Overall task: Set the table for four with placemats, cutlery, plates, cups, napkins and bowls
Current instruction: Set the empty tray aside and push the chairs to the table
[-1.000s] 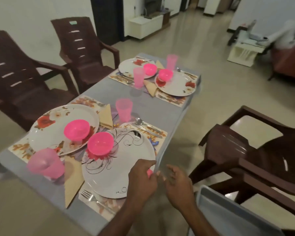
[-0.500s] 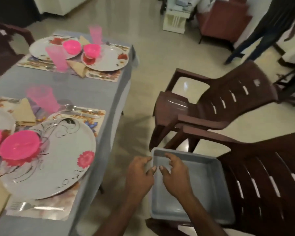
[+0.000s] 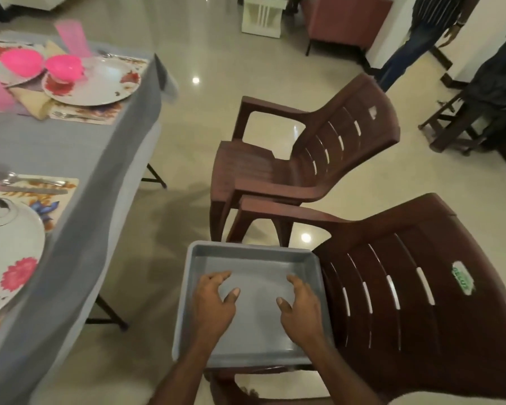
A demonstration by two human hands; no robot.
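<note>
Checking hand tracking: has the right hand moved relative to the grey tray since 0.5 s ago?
Yes. The right hand has shifted from the grey tray's near-left corner toward its right side, apart from the left hand, fingers loose, holding nothing.

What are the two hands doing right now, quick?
Left hand: open, fingers loosely spread over the grey tray, holding nothing.
Right hand: open, fingers loosely curved over the same tray, holding nothing.

tray (image 3: 254,252) walled, chair back (image 3: 415,287) blocks right
</note>
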